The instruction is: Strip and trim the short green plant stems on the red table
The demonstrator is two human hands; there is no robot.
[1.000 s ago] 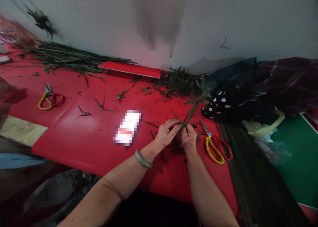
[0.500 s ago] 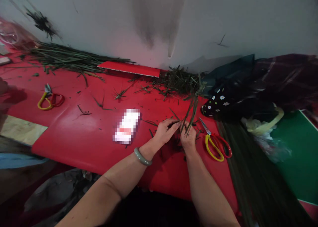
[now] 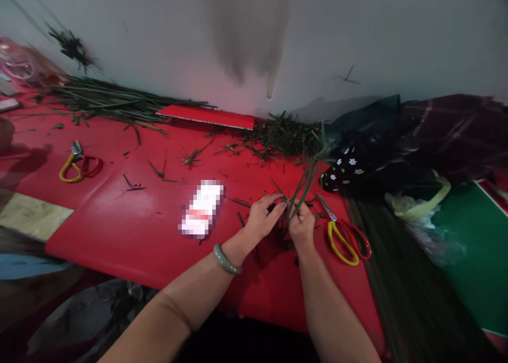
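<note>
Thin green strips stand up from the right hand, which pinches their lower ends above the table. They look light, springy and apt to split; a low pinch seems best. The left hand meets them, its grip unclear. Scissors crowd the right; wider room seems left of the bright panel, short of the table's front edge.

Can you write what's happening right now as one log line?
left hand: at green strips | right hand: holding green strips | beside right hand: red-and-yellow scissors | under: red tabletop
</note>
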